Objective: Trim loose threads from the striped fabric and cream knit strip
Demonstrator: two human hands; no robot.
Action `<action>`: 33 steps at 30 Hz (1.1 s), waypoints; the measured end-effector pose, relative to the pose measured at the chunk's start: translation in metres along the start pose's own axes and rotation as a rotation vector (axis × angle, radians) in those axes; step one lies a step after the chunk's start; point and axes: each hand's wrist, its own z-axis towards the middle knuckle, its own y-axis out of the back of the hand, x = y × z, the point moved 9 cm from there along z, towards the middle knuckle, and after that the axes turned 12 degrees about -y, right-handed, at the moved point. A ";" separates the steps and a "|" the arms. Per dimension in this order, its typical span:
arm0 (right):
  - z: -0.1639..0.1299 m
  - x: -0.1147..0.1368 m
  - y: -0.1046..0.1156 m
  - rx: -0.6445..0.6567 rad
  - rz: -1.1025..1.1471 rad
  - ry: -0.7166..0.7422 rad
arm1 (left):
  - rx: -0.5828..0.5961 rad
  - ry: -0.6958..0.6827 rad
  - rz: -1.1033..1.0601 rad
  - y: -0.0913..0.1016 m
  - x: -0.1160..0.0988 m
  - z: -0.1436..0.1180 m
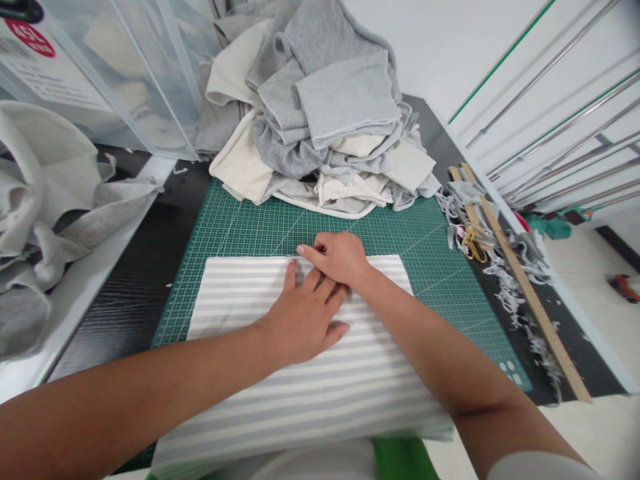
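A grey-and-white striped cloth [310, 373] lies flat on the green cutting mat [440, 267], its near end hanging over the surface's edge. The left hand [305, 317] rests on it open, palm down, pressing. The right hand [337, 257] pinches the cloth's far edge between thumb and fingers. The cloth looks smoothed and squared (no cut shows yet). A heap of folded grey fabric [325, 113] sits far; scissors [473, 243] and a wooden ruler [525, 287] lie right.

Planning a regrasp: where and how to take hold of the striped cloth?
Pinch the striped cloth at its far edge, coming from above. It lies flat on the mat, so only edges give purchase; the right hand already sits there, left hand pressing flat behind.
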 end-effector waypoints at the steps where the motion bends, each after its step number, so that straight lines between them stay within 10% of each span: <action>1: 0.000 0.000 0.000 -0.001 -0.001 0.000 | 0.000 0.001 0.000 0.000 0.000 0.000; 33: 0.005 0.000 -0.005 0.062 -0.063 -0.014 | 0.007 -0.005 -0.005 0.005 0.011 -0.015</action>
